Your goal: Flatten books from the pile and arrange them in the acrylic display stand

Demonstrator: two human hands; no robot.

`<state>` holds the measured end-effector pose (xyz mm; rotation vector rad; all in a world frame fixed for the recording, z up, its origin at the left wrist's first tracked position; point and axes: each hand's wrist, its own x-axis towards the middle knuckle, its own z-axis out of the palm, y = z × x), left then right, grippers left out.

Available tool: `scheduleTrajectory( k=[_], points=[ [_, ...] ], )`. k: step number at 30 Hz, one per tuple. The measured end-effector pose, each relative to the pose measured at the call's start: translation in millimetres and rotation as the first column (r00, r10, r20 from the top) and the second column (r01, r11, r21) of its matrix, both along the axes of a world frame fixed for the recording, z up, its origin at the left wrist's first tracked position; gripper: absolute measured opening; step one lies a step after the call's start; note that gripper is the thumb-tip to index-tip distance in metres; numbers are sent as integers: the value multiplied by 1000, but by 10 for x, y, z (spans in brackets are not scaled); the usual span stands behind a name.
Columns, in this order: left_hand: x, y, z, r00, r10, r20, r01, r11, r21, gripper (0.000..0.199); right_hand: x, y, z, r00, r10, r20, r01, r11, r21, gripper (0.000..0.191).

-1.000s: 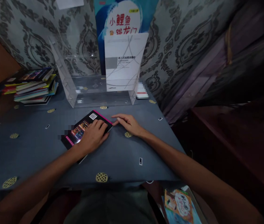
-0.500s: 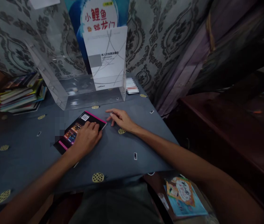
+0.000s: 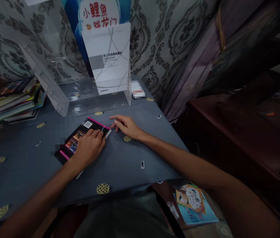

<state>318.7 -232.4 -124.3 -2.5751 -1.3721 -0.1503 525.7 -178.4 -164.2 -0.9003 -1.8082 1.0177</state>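
Currently: book stack (image 3: 17,102), ten o'clock; black magenta-edged book (image 3: 76,137), eleven, closed, not racked; left hand (image 3: 90,145) atop it, fingers loosely bent, grip unclear; acrylic rack (image 3: 90,107), past eleven, already bearing white manual (image 3: 108,66) and blue carp book (image 3: 76,34); right hand (image 3: 126,127), twelve, fingers half-curled, empty.

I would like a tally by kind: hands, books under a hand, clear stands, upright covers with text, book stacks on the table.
Left hand and right hand: 2
Black book: 1
Clear stand: 1
Blue cover, white cover: 2
Book stack: 1
Total: 7
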Motion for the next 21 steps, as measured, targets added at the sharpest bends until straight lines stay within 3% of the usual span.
scheduleTrajectory(
  k=[21],
  points=[
    [2,-3,74,1000,-7,-21,6,1000,-20,28,13,-18,6,1000,-12,-3,12,999,32,33]
  ],
)
